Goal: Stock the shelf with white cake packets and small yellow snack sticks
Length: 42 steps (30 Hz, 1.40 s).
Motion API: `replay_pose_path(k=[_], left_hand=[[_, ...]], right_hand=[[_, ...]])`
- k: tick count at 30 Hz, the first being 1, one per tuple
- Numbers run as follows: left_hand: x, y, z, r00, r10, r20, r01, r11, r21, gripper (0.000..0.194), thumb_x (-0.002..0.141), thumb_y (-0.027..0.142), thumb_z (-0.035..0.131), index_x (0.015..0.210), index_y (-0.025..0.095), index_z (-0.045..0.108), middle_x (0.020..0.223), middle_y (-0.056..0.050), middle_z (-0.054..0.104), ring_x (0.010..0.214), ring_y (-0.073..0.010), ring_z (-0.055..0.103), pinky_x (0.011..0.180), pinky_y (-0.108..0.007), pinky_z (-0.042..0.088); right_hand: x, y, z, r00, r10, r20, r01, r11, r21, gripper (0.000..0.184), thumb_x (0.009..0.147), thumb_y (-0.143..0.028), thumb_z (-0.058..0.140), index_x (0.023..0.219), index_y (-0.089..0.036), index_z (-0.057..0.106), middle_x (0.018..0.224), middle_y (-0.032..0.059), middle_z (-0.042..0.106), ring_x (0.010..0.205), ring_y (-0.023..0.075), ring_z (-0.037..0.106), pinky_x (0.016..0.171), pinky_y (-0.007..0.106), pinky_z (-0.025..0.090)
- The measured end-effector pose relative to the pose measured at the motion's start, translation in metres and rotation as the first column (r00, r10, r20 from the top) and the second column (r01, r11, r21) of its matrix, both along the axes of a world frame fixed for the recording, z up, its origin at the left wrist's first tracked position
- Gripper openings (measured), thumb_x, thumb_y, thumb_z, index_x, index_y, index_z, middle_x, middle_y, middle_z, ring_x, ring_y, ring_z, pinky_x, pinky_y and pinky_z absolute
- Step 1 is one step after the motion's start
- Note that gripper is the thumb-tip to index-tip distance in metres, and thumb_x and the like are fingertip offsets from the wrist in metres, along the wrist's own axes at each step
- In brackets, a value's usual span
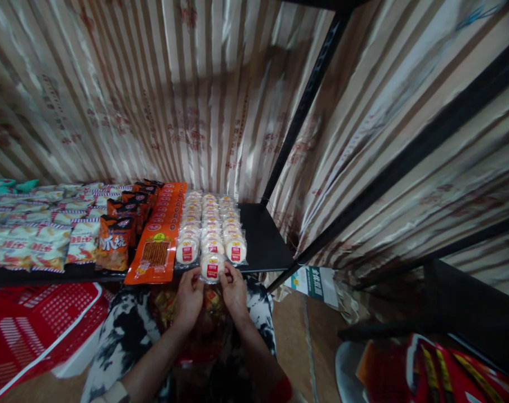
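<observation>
A round white cake in a clear wrapper with a red label (212, 267) is at the front edge of the black shelf (262, 240), in the middle row of three rows of the same cakes (211, 221). My left hand (188, 296) pinches its left side and my right hand (234, 291) pinches its right side. Both hands have their fingers closed on the wrapper. A bag of mixed snacks (204, 305) lies on my lap under the hands.
Left of the cakes lie orange sausage-stick packs (159, 238), dark orange snack bags (118, 238) and several white-and-red bags (31, 243). A red basket (36, 324) sits lower left. Black shelf posts (304, 106) and striped sheeting surround the shelf. Red packs (430, 364) lie lower right.
</observation>
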<state>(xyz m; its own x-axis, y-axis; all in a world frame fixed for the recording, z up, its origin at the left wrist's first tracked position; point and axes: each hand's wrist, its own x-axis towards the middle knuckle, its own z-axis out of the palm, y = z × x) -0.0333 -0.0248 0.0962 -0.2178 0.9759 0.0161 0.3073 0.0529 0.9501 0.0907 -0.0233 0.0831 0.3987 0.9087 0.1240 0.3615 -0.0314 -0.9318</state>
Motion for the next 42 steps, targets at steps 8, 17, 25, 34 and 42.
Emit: replay_pose_path(k=[8,17,25,34,42], left_hand=[[0.0,0.007,-0.011,0.998,0.012,0.058,-0.012,1.0,-0.004,0.028,0.071,0.019,0.049,0.096,0.017,0.062,0.099,-0.007,0.063,0.091,-0.0192,0.06,0.086,-0.037,0.048],[0.0,0.017,-0.022,0.999,0.002,0.041,-0.002,1.0,0.018,0.028,0.07,0.015,0.05,0.096,0.017,0.061,0.099,-0.007,0.063,0.093,-0.0187,0.06,0.089,-0.037,0.047],[0.003,0.016,-0.01,0.998,0.015,0.058,-0.016,1.0,0.008,0.027,0.07,0.014,0.049,0.093,0.017,0.062,0.097,-0.006,0.065,0.087,-0.0169,0.062,0.084,-0.033,0.05],[0.007,0.013,0.001,1.0,0.0,-0.004,0.0,1.0,-0.006,0.029,0.071,0.015,0.047,0.096,0.016,0.061,0.099,-0.007,0.064,0.091,-0.0181,0.061,0.088,-0.035,0.048],[0.021,0.009,-0.004,0.997,-0.074,-0.033,0.076,0.996,0.048,0.03,0.072,0.015,0.046,0.098,0.015,0.061,0.101,-0.009,0.063,0.098,-0.0202,0.059,0.091,-0.038,0.046]], right_hand=[[-0.004,0.003,0.004,0.996,0.012,0.089,-0.012,1.0,-0.003,0.037,0.077,-0.031,0.051,0.108,-0.015,0.062,0.092,0.0069,0.061,0.057,0.0115,0.056,0.061,0.026,0.05],[-0.007,0.006,0.001,0.993,0.007,0.115,-0.007,1.0,-0.001,0.041,0.078,-0.026,0.048,0.117,-0.015,0.056,0.103,0.0094,0.06,0.061,0.0125,0.059,0.067,0.028,0.051],[-0.008,0.005,-0.001,0.992,0.005,0.123,-0.009,0.999,0.035,0.045,0.079,-0.024,0.044,0.121,-0.014,0.053,0.103,0.0097,0.059,0.063,0.0126,0.057,0.066,0.027,0.051],[-0.006,0.003,0.0,0.995,0.015,0.098,-0.02,0.998,0.052,0.045,0.081,-0.025,0.043,0.124,-0.014,0.051,0.104,0.0106,0.056,0.068,0.0137,0.057,0.066,0.028,0.052],[0.008,-0.008,0.003,0.995,-0.045,0.085,0.04,0.997,0.06,0.044,0.083,-0.029,0.043,0.123,-0.013,0.051,0.1,0.0104,0.055,0.065,0.0142,0.056,0.063,0.029,0.052]])
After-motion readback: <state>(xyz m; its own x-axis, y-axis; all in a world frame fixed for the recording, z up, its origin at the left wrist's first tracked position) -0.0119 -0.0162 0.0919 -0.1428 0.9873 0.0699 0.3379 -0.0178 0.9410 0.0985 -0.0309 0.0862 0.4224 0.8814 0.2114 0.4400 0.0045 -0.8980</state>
